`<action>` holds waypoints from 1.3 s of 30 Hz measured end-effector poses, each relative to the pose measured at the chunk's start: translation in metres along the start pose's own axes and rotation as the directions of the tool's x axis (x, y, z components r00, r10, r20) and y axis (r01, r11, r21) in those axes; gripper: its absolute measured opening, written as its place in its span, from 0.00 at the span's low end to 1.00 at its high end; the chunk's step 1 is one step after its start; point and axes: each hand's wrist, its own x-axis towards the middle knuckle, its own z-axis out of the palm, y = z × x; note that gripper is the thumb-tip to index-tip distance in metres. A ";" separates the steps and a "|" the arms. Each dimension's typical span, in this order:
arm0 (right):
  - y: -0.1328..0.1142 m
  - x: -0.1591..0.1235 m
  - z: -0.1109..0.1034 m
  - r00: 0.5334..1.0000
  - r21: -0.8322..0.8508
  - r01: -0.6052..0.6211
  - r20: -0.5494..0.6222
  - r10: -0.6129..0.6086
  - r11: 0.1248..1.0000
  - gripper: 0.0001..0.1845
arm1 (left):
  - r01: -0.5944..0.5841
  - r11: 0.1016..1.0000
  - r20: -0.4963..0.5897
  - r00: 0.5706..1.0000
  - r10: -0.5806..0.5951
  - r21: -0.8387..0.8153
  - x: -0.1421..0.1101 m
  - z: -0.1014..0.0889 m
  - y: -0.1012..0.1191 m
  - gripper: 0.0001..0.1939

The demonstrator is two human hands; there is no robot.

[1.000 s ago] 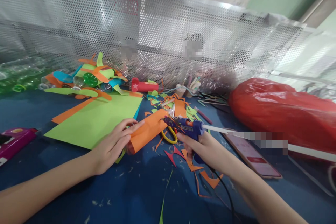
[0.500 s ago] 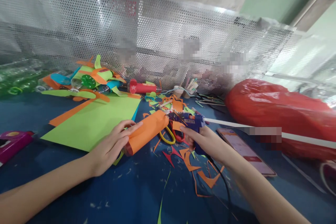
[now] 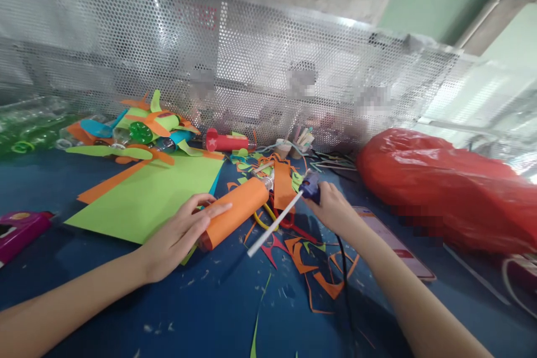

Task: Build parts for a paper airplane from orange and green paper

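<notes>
A plastic bottle wrapped in orange paper (image 3: 239, 208) lies slantwise on the blue table, its clear neck pointing away to the right. My left hand (image 3: 184, 232) grips its near end, fingers over the top and thumb along the side. In my right hand (image 3: 333, 207), the fingers are closed around a blue glue gun (image 3: 309, 185). A long white glue stick (image 3: 274, 225) juts from its back toward the lower left. Scissors with yellow and red handles (image 3: 268, 217) lie partly hidden behind the bottle. Beside them is an orange paper strip (image 3: 283, 184).
Green paper sheets (image 3: 146, 196) lie left, with paper-decorated bottles (image 3: 151, 120) behind. A purple tool (image 3: 25, 229) sits far left. Orange scraps (image 3: 329, 285) scatter centrally. A phone (image 3: 394, 246) and a red plastic bag (image 3: 440, 184) are right. A perforated metal screen (image 3: 126, 39) stands behind.
My right hand has turned the glue gun, so its glue stick swung from pointing right to pointing lower left. The orange strip now lies among the scraps. My left hand stays on the bottle.
</notes>
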 end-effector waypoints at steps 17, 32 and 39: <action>-0.009 -0.007 -0.014 0.997 -0.023 0.000 0.080 0.002 1.000 0.20 | -0.061 0.996 -0.012 0.998 0.062 0.071 -0.001 0.000 0.000 0.22; -0.077 -0.033 -0.006 0.808 0.009 0.589 -0.007 -0.589 0.808 0.26 | -0.097 0.987 -0.026 0.995 0.101 0.130 -0.003 0.003 0.002 0.15; -0.080 -0.030 -0.006 0.861 -0.013 0.508 -0.029 -0.509 0.861 0.26 | -0.098 0.990 -0.003 0.995 0.099 0.102 -0.004 0.001 0.001 0.16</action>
